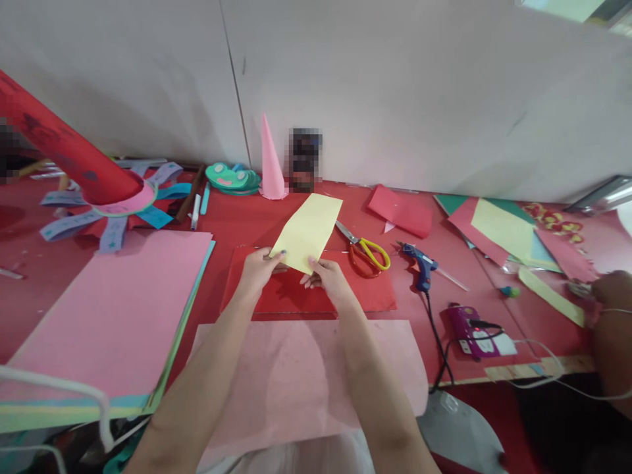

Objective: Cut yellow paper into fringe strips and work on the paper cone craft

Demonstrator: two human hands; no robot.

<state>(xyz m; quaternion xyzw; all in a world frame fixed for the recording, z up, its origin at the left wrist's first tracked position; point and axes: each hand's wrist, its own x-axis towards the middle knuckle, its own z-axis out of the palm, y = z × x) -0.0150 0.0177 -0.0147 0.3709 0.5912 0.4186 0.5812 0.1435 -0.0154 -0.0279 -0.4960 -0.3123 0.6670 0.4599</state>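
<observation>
Between my two hands is a pale yellow sheet of paper [312,230], raised a little over the red table and slightly curved. My left hand [261,268] pinches its near left corner, thumb on top. At the near right corner my right hand [328,275] grips it the same way, with the other fingers underneath and partly hidden. Below the hands lies a red sheet [296,296]. A pair of scissors [368,251] with yellow and orange handles rests just right of the paper, blades slightly apart. Pink paper [296,368] covers the near edge in front of me.
A pink paper cone [271,161] stands by the wall. Stacked coloured paper [118,296] lies left, below a red tube [64,141]. Rightward are a blue glue gun [422,263] with its cord, a purple power strip [471,332] and paper pieces [503,230]. Another person's arm [615,329] reaches in.
</observation>
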